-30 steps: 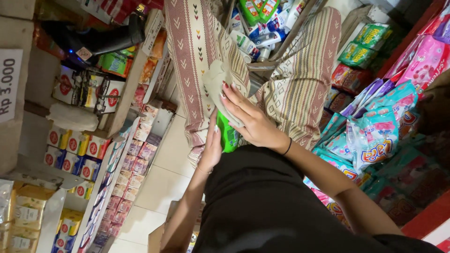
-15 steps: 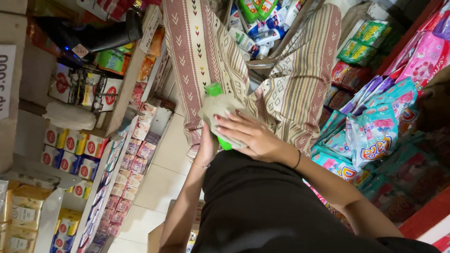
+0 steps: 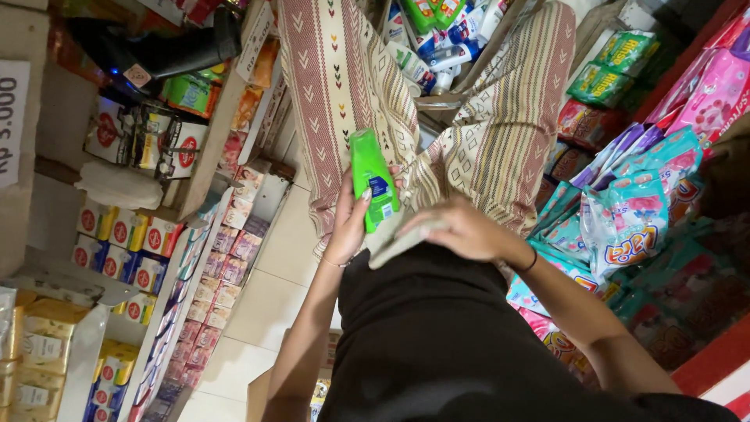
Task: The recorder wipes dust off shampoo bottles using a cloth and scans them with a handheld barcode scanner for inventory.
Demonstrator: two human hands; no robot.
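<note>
My left hand (image 3: 349, 227) holds a bright green plastic bottle (image 3: 372, 187) with a blue label, upright in front of my black shirt. Just right of the bottle's lower end, my right hand (image 3: 462, 231) grips a folded grey-beige cloth (image 3: 394, 244), whose edge touches the bottle's base. A thin black band sits on my right wrist. The bottle's cap end points away from me, toward my patterned cream-and-maroon trousers (image 3: 336, 101).
An open box of several bottles (image 3: 437, 39) lies beyond my knees. Shelves on the left hold red-and-white cartons (image 3: 117, 234) and rows of small packets (image 3: 226, 258). Pink, teal and green soft packs (image 3: 633, 219) pile up on the right. Pale floor tiles (image 3: 273, 289) show below.
The cloth and my right hand have slid off the bottle, down and to the right. The green bottle, earlier mostly wrapped, now stands uncovered in my left hand.
</note>
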